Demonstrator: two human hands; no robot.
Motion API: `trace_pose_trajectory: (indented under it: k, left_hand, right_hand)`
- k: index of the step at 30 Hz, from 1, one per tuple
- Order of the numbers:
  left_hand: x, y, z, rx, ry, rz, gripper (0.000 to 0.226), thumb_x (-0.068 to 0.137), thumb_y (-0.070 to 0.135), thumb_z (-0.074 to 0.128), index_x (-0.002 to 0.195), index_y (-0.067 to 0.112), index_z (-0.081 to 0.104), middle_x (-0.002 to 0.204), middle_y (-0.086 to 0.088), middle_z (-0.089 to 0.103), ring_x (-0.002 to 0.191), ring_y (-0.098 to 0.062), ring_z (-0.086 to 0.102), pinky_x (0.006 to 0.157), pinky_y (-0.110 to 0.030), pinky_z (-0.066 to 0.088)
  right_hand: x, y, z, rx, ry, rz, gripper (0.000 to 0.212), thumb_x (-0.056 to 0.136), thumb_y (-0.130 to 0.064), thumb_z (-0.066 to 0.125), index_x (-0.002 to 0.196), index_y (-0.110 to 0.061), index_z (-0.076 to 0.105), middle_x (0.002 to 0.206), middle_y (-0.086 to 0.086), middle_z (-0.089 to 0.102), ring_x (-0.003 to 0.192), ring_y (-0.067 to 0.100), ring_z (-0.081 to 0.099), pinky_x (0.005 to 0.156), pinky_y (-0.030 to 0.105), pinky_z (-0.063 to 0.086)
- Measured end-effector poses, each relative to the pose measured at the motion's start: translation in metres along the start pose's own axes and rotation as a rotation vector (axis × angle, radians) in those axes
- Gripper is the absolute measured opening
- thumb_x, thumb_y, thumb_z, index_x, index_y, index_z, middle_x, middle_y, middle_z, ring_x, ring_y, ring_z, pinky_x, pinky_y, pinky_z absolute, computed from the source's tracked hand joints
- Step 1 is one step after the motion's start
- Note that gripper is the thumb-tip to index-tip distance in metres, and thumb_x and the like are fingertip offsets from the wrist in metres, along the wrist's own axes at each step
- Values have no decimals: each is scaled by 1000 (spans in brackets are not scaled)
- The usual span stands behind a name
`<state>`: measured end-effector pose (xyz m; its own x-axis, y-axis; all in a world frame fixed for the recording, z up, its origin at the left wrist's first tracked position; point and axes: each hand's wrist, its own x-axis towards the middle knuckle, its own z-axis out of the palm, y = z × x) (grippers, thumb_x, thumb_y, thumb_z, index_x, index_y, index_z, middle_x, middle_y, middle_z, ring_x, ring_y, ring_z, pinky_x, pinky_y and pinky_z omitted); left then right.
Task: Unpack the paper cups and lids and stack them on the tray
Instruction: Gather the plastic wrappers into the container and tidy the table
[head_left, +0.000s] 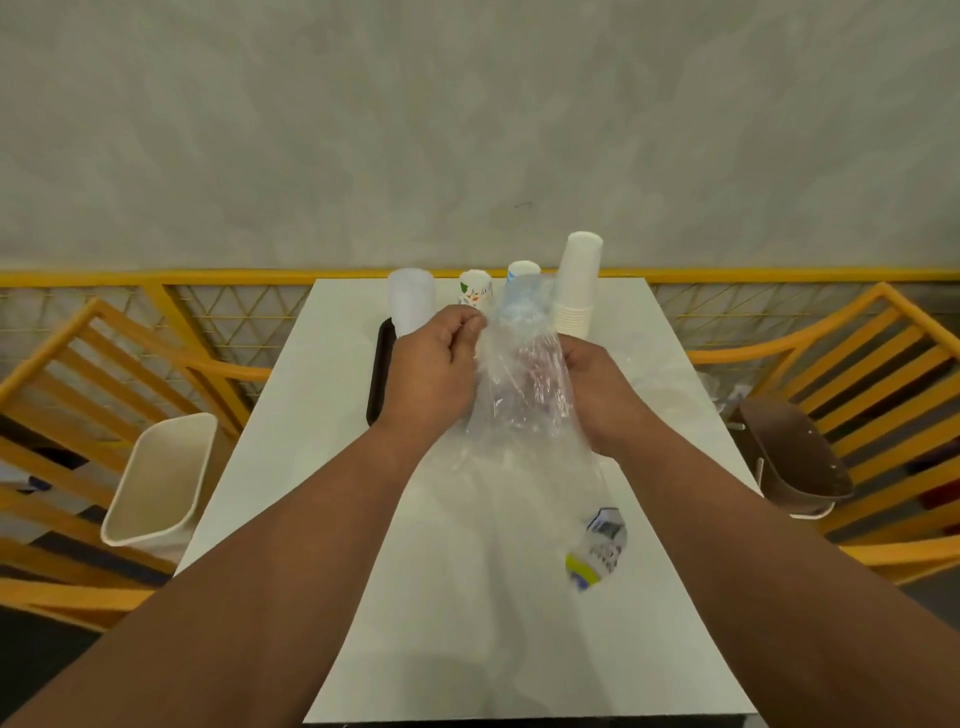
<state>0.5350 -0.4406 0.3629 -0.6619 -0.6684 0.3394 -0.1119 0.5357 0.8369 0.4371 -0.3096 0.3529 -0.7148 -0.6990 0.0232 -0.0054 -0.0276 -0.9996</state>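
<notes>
1. Working at a clear plastic wrapper (522, 384) held up over the middle of the white table (675, 597), the person has both hands on it, one to each side, which reads as pulling the film apart to free what is inside.
2. The left hand (434, 366) has its grip narrow, thumb and fingertips pinching the film near its upper edge; the right hand (595, 387) curls round the wrapper's other flank, steadying it against that pull.
3. What the wrapper holds I cannot tell for sure; something pale blue shows through the crinkled film near its top.
4. Beyond the hands stand the things already out: a tall stack of white paper cups (577, 283), a printed cup (475, 291), a blue-and-white cup (522, 273) and a translucent stack of lids (412, 299).
5. The dark tray (378, 374) lies under them at the far end, so unpacked pieces have a short way to go.
6. A loose printed label (597, 548) lies on the table nearer the person, and a cream bin (161, 478) waits at the left edge, handy for waste film.
</notes>
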Motion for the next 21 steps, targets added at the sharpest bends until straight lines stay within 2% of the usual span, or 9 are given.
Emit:
trace_pose_trajectory:
  k: [3, 5, 8, 10, 12, 15, 16, 18, 21]
  left_hand:
    - [8, -12, -10, -8, 73, -25, 16, 101, 29, 48, 101, 27, 65, 67, 9, 57, 74, -16, 55, 69, -25, 44]
    - [11, -18, -13, -7, 45, -34, 17, 101, 32, 47, 100, 31, 64, 74, 2, 63, 81, -22, 60, 74, -30, 50]
    - [9, -15, -8, -30, -5, -66, 15, 101, 31, 50, 100, 29, 64, 74, 0, 65, 68, -7, 60, 64, -18, 47]
    - [4, -12, -2, -11, -18, -51, 17, 100, 28, 50, 102, 21, 66, 65, 10, 59, 55, 3, 52, 56, -9, 39]
    - [1, -10, 2, 20, -39, -15, 18, 101, 28, 50, 102, 21, 67, 62, 11, 56, 54, 2, 50, 55, -11, 39]
    - [-1, -7, 3, -54, -69, 0, 16, 100, 29, 52, 101, 24, 67, 71, 4, 65, 60, -3, 54, 63, -19, 46]
    - [-1, -7, 2, -68, -73, 4, 16, 100, 29, 53, 101, 24, 68, 77, 1, 68, 65, -4, 56, 65, -18, 47]
    - [1, -7, 1, -71, -78, 4, 16, 100, 27, 52, 101, 23, 68, 83, -3, 70, 69, -1, 58, 65, -12, 45]
    - [4, -8, 0, -88, -76, -24, 14, 101, 25, 50, 97, 25, 64, 73, 3, 62, 62, 5, 54, 62, -5, 41]
  right_hand:
    - [4, 9, -10, -8, 90, 46, 15, 93, 2, 56, 92, -6, 68, 74, 0, 70, 67, 14, 63, 67, 28, 54]
    - [3, 13, -10, 44, 10, 110, 16, 93, 0, 58, 92, -11, 69, 78, 1, 71, 74, 19, 64, 75, 33, 54]
    - [4, 12, 3, 126, -124, 185, 15, 85, -9, 69, 100, -11, 70, 91, 6, 72, 92, 27, 64, 91, 44, 51]
    - [5, 12, 14, 133, -145, 198, 28, 76, -17, 73, 103, -11, 71, 98, 15, 72, 96, 33, 63, 91, 47, 49]
    - [6, 11, 20, 43, -98, 128, 28, 80, -16, 72, 107, -10, 71, 106, 23, 70, 100, 43, 64, 88, 49, 52]
    - [5, 7, 19, -15, 47, 59, 5, 78, -24, 73, 83, -25, 75, 93, 20, 71, 91, 47, 66, 83, 65, 51]
    - [6, 7, 18, -36, 65, 42, 8, 84, -20, 70, 81, -26, 74, 92, 19, 71, 89, 45, 66, 82, 66, 52]
    - [6, 8, 15, -57, 45, 19, 19, 93, -10, 63, 84, -24, 71, 87, 12, 72, 85, 38, 68, 84, 58, 55]
    - [4, 6, 11, 58, -6, 73, 24, 95, -4, 56, 84, -21, 70, 76, -7, 71, 81, 17, 66, 80, 38, 55]
